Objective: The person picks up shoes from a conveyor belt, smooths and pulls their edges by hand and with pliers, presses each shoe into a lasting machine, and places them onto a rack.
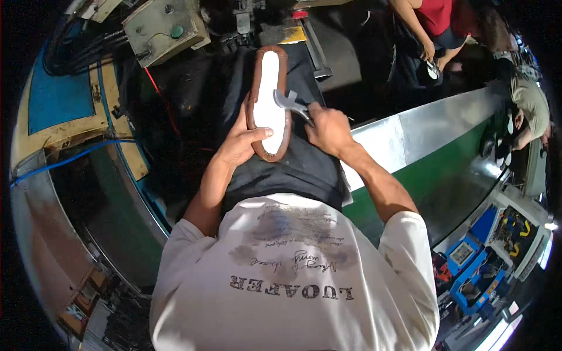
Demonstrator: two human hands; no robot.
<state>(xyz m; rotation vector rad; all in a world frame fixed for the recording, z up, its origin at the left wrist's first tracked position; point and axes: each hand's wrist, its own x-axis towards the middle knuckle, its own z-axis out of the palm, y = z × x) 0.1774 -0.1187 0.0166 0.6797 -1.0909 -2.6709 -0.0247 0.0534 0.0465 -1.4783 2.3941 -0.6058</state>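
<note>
A brown leather shoe upper (286,126) lies sole side up along my lap, with a long white insole board (269,88) showing inside its turned-over edge. Gathered pleats ring the end nearer me. My left hand (240,143) grips the left side of the shoe, its thumb pressed on the white board. In my right hand (329,130) is a grey metal tool that looks like lasting pincers (291,104). Its curved head rests at the shoe's right edge, over the white board; whether it touches the leather I cannot tell. My right fingers hide the handles.
A metal control box (158,32) with a green button stands at the far left. To my right runs a green conveyor belt (433,158) with a shiny metal side rail (404,137). Two other people work at the far right, one holding a shoe (432,70).
</note>
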